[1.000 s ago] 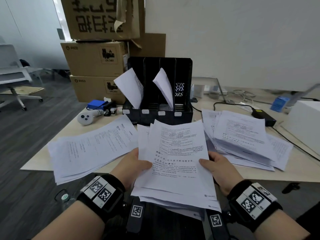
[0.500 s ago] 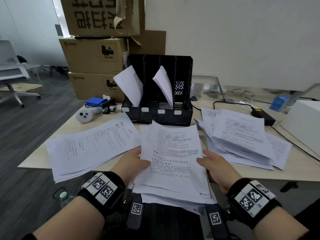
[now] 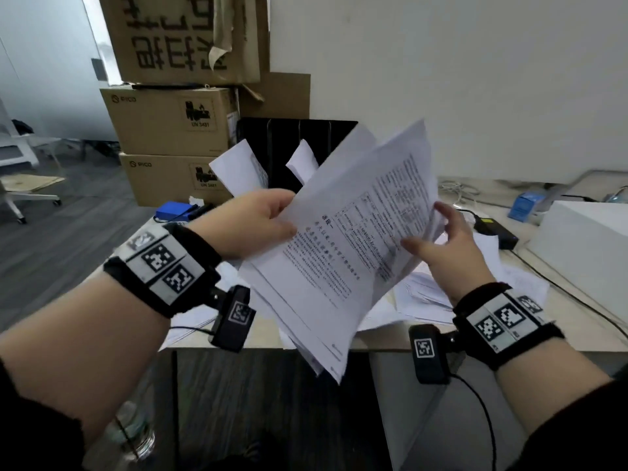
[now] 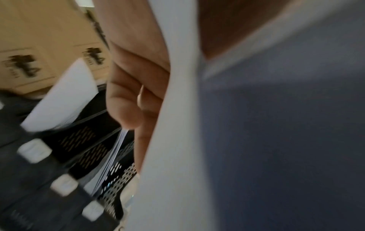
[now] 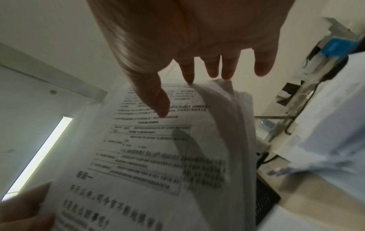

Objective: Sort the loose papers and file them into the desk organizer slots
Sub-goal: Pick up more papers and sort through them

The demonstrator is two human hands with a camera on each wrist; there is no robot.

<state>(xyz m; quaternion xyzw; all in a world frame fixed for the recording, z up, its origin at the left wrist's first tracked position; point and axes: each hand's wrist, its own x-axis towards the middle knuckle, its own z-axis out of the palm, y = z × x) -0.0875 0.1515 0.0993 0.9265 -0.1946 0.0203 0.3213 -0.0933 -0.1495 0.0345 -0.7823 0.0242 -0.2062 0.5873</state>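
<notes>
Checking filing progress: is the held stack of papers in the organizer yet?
Out. The left hand holds the stack in the air before the organizer.

A raised sheaf of papers (image 3: 346, 239), tilted, fills the space in front of the black organizer (image 3: 282, 147) and hides its right-hand slots, with the left hand (image 3: 251, 222) gripping its left edge and the right hand (image 3: 441, 246) spread open at its right edge. Two of the organizer's slots already hold leaning sheets (image 3: 238, 168). Stacked boxes (image 3: 170, 130) close off the left, a white box (image 3: 584, 239) and a cable (image 3: 557, 287) crowd the table (image 3: 577, 338) on the right, and loose sheets (image 3: 424, 294) cover the table under the hands.
</notes>
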